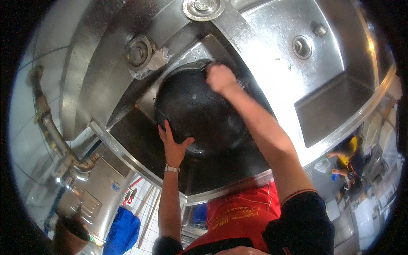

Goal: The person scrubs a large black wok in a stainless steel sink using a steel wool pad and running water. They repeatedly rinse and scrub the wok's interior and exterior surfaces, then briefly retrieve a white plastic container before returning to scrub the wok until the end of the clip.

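Note:
A large black wok (204,108) sits in the sink basin (143,159) before me; whether its inner or outer side faces up, I cannot tell. My left hand (174,145) lies against its near left edge, thumb and fingers spread. At the far right part of the rim, my right hand (221,78) is closed in a fist and blurred. A dark scrubber (206,64) with fine strands seems to stick out of that fist; most of it is hidden by the fingers.
To the right is a second steel basin (274,38) with a drain (302,47) and green scraps. Round metal fittings (203,7) line the back ledge. Pipes (54,127) run along the left wall. A co-worker (349,159) stands beyond the right edge, near a plastic bag (322,165).

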{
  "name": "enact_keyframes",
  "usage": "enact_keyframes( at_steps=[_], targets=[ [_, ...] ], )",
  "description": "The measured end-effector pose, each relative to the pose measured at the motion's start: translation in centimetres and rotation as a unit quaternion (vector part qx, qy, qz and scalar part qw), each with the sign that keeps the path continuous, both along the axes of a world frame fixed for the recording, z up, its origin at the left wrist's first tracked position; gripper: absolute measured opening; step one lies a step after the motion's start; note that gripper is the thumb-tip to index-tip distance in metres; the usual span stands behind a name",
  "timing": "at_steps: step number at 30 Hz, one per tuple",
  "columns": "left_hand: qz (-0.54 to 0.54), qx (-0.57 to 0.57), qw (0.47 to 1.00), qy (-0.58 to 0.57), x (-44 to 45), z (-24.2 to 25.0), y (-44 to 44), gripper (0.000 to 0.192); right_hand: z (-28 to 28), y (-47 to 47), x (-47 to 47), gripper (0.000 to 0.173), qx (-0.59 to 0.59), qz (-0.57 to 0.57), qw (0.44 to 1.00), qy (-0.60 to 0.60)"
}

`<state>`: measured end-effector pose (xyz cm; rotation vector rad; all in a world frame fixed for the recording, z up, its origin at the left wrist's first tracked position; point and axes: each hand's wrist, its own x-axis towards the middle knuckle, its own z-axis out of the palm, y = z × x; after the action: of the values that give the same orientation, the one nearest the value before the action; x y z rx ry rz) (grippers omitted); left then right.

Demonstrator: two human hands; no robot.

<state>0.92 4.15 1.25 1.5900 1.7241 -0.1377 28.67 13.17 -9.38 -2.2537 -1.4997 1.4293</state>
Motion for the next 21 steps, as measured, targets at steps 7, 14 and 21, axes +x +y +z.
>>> enact_keyframes(
  at_steps=[7,14,21],
  targets=[
    [-0.002,-0.019,1.0,-0.003,-0.6,-0.2,-1.3,0.131,3.5,-8.2,-3.4,0.024,0.354,-0.03,0.927,-0.122],
    [-0.046,-0.015,0.999,-0.01,-1.3,-0.8,-1.6,0.134,2.8,-8.7,-2.5,0.021,0.166,-0.098,0.98,-0.049],
    [-0.038,-0.033,0.999,-0.005,-0.8,-0.5,-1.4,0.134,2.2,-6.9,0.3,0.02,-0.023,-0.072,0.996,-0.037]
  ],
)
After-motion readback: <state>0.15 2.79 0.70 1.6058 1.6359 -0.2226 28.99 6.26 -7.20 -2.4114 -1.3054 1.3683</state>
